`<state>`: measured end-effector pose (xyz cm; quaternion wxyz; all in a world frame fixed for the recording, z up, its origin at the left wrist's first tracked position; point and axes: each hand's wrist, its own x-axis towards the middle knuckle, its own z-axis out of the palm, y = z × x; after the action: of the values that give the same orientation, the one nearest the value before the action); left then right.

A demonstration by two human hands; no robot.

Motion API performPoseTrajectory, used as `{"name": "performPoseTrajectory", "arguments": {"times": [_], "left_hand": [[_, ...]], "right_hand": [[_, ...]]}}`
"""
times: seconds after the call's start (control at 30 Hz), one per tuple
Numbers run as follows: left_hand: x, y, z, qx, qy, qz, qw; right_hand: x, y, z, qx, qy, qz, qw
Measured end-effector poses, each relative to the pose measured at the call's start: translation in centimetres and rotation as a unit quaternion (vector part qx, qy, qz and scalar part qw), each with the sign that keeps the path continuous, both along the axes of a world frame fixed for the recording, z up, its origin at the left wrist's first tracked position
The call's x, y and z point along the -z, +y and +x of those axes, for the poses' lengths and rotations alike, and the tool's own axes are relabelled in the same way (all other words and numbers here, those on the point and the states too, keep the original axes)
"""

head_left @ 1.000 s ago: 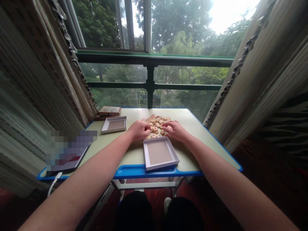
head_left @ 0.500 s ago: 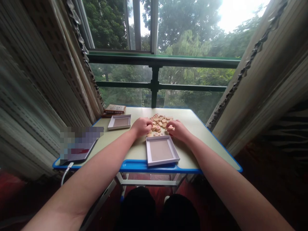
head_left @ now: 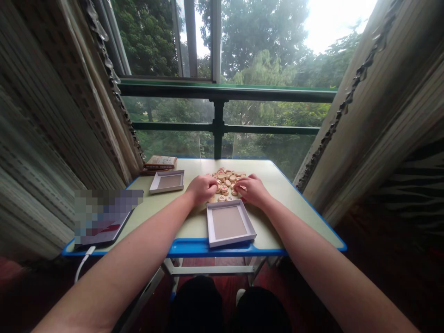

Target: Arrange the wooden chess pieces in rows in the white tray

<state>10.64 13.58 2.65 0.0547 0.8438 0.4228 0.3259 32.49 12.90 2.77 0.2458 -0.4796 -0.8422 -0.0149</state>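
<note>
A pile of round wooden Chinese chess pieces lies in the middle of the table, some showing red or dark characters. At its left edge is my left hand, fingers curled together against the pieces; whatever they hold is hidden. From the right, my right hand reaches in with thumb and fingers closed on a chess piece at the near side of the pile. Just in front of the pieces, a shallow white open box with a grey-brown bottom sits near the table's front edge.
A second shallow box part stands at the left, with a decorated box behind it. At the table's left corner lies a dark, partly blurred device with a white cable. The table has a raised blue edge.
My right hand has moved left and down toward the pile, bringing the piece it held among the others. My left hand stays at the pile's left edge. The view has shifted slightly.
</note>
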Motion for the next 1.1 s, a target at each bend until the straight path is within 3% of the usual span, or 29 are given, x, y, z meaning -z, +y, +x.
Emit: {"name": "performPoseTrajectory", "arguments": {"times": [0.13, 0.47, 0.8, 1.1], "left_hand": [[-0.1, -0.3, 0.0, -0.004, -0.003, 0.021, 1.0], [0.0, -0.6, 0.0, 0.002, 0.007, 0.032, 0.999], [0.1, -0.5, 0.0, 0.012, 0.008, 0.046, 0.999], [-0.2, -0.9, 0.2, 0.02, 0.011, 0.05, 0.998]], "right_hand": [[-0.1, 0.0, 0.4, 0.048, 0.005, -0.003, 0.999], [0.1, 0.0, 0.5, 0.042, 0.009, -0.047, 0.998], [0.2, 0.5, 0.8, 0.016, 0.012, -0.012, 1.0], [-0.3, 0.4, 1.7, 0.098, -0.01, -0.036, 0.994]]}}
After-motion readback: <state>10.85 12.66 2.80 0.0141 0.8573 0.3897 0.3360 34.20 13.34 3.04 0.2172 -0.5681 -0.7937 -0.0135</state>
